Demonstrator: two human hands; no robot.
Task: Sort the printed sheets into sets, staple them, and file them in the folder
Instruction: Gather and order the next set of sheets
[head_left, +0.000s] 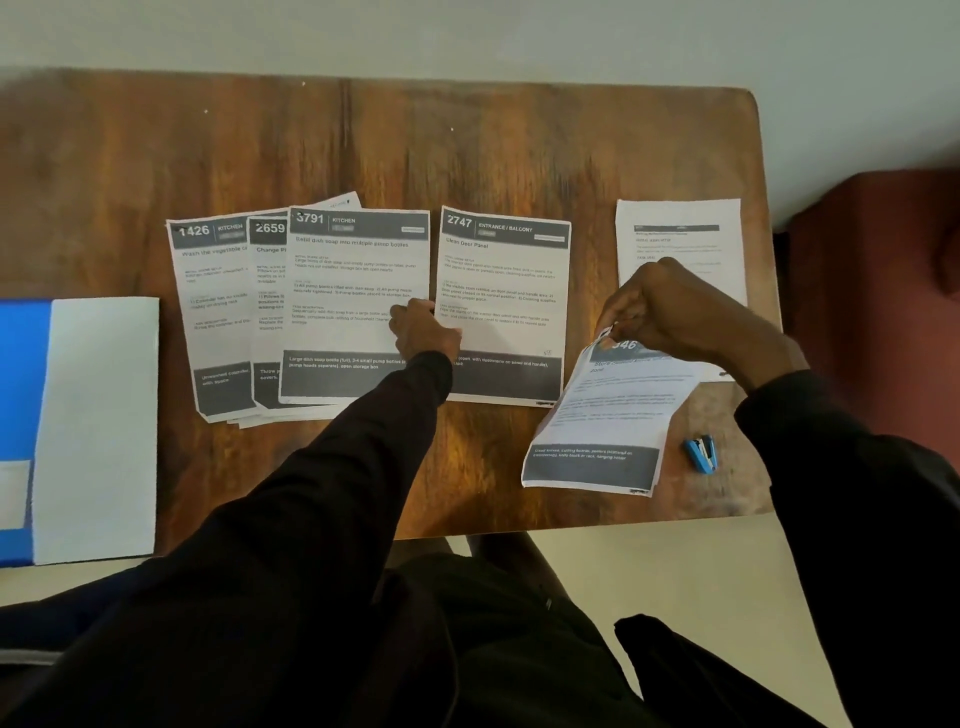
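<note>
Several printed sheets lie on the wooden table (467, 145). At the left, sheets 1426 (208, 291) and 2659 (267, 291) are fanned under kitchen sheet 3791 (353, 270). My left hand (423, 332) has curled fingers at the right edge of sheet 3791 and seems to pinch it. Sheet 2747 (504, 280) lies just to its right. My right hand (670, 312) pinches the top corner of a set of sheets (608, 415), which hangs tilted over the table's near right. A small blue stapler (701, 454) lies beside that set. A pale sheet (680, 234) lies at the far right.
A blue folder (21, 389) lies open at the left edge with a blank white sheet (98, 426) on it. A dark red seat (872, 291) stands past the table's right edge. My legs and the floor are below the near edge.
</note>
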